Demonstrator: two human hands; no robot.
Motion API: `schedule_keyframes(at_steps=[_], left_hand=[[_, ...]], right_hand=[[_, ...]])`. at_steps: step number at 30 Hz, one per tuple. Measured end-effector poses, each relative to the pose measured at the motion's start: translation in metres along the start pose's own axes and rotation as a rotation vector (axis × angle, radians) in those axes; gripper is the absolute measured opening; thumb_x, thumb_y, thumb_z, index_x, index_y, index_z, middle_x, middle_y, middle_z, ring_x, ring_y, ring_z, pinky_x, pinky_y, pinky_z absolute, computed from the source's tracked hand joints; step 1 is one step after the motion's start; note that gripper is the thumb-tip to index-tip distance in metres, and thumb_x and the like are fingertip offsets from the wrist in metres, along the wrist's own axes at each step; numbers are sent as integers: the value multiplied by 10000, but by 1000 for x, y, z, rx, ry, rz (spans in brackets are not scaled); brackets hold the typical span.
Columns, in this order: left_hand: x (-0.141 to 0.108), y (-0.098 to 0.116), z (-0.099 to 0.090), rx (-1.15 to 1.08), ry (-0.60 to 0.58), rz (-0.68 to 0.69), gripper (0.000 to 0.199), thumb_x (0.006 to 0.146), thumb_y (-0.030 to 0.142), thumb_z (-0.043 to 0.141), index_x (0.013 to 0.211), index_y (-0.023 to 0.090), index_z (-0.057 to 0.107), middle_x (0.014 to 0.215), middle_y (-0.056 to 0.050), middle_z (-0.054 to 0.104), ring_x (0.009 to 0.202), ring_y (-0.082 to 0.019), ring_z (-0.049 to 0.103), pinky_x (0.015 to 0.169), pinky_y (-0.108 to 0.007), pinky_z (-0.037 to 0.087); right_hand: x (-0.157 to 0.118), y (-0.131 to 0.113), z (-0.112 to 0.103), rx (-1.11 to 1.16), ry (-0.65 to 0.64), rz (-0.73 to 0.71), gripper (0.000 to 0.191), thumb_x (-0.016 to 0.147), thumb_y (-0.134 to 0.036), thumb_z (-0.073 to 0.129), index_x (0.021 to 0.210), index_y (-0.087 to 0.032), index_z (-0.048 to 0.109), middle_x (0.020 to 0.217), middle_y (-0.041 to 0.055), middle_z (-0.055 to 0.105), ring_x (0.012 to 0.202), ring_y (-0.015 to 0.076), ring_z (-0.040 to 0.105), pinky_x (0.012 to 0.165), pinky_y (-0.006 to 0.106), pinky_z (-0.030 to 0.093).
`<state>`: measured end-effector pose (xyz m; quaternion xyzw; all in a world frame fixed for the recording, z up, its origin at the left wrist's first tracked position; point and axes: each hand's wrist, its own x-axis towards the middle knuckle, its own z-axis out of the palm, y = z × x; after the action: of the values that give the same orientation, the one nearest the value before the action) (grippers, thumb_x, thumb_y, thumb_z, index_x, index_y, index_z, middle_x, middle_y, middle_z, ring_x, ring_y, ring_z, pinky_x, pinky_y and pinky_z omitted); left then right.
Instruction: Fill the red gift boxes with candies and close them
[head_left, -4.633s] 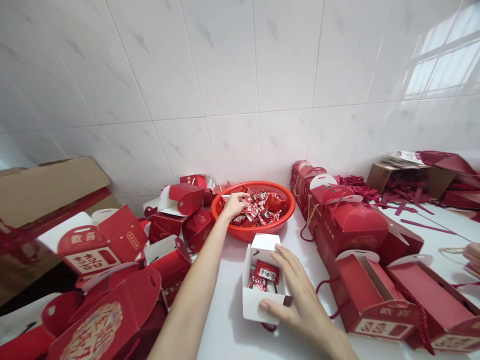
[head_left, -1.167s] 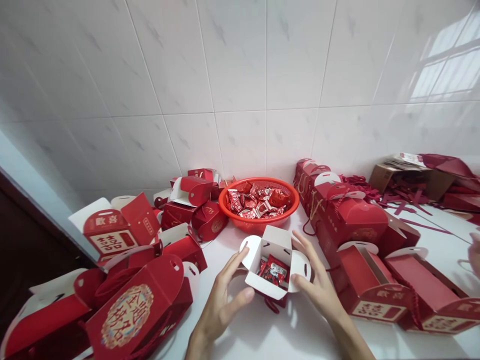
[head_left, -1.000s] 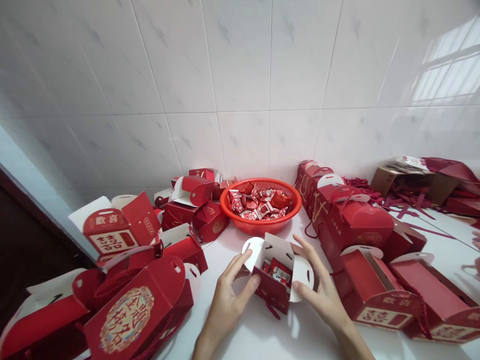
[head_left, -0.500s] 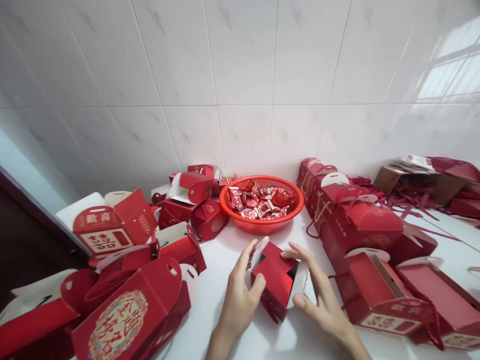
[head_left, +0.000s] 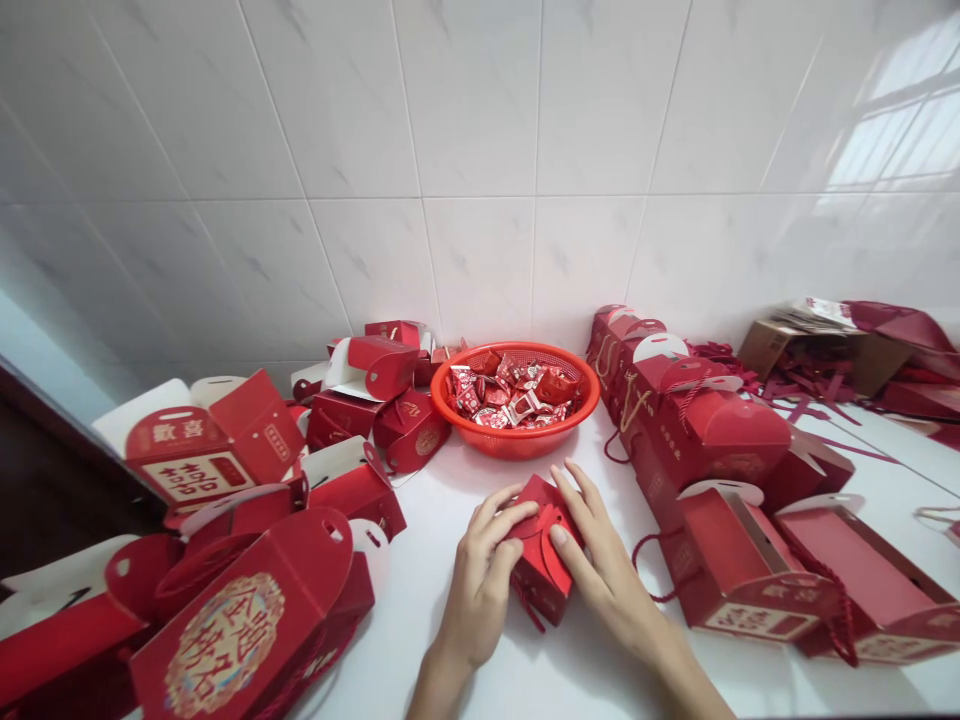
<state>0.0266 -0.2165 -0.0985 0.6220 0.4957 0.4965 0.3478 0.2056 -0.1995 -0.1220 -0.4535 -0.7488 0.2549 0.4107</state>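
Observation:
A small red gift box [head_left: 546,592] stands on the white table in front of me, its rounded top flaps folded inward over the top. My left hand [head_left: 478,575] grips it from the left, with bent fingertips pressing on the flaps. On the other side my right hand [head_left: 601,562] holds the box, thumb on the near flap and longer fingers along the far right edge. A dark red cord hangs at its lower left. Beyond the hands is an orange-red plastic basket [head_left: 510,447] holding many red-wrapped sweets [head_left: 499,390]. The inside of the box is hidden.
Open red boxes with white-lined flaps [head_left: 217,430] crowd the left side, including a large one with gold lettering [head_left: 229,640]. Along the right runs a row of red boxes [head_left: 720,440] with cord handles. A cardboard box [head_left: 787,350] stands behind them, near the tiled wall [head_left: 480,150].
Both hands have closed in on the gift box. Its side flaps, which stood up with white insides showing, are now folded over the top. The view has shifted slightly.

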Motion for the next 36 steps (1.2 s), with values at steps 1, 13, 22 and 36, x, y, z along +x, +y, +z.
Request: schedule_keyframes(at_steps=[1, 13, 22, 36], left_hand=[[-1, 0, 0, -1, 0, 3, 394, 906, 268, 461, 1156, 222, 762, 1449, -111, 571, 1351, -306, 522, 1151, -493, 402], [-4, 5, 10, 90, 126, 105, 183, 861, 306, 644, 955, 209, 767, 1175, -117, 674, 1144, -280, 651, 996, -406, 527], [-7, 1, 12, 20, 126, 61, 207, 868, 306, 639, 989, 210, 775, 1197, -115, 683, 1164, -281, 650, 999, -401, 527], [-8, 4, 10, 93, 97, 164, 243, 899, 381, 627, 976, 205, 776, 1163, -122, 686, 1103, -291, 670, 962, -416, 549]], right_hand=[[0, 0, 1, 0, 11, -5, 561, 1057, -460, 409, 1595, -344, 299, 1701, 37, 173, 1570, 250, 197, 1250, 455, 285], [-5, 0, 12, -45, 330, -25, 436, 1025, -436, 492, 1404, -221, 502, 1543, 159, 444, 1444, 308, 440, 1130, 499, 452], [-42, -14, 26, -153, 266, -16, 750, 914, -537, 652, 1550, -332, 310, 1691, 123, 112, 1528, 431, 236, 1098, 601, 448], [-44, -15, 20, -179, 260, -16, 658, 901, -399, 680, 1500, -338, 414, 1578, 117, 336, 1448, 382, 411, 1094, 529, 485]])
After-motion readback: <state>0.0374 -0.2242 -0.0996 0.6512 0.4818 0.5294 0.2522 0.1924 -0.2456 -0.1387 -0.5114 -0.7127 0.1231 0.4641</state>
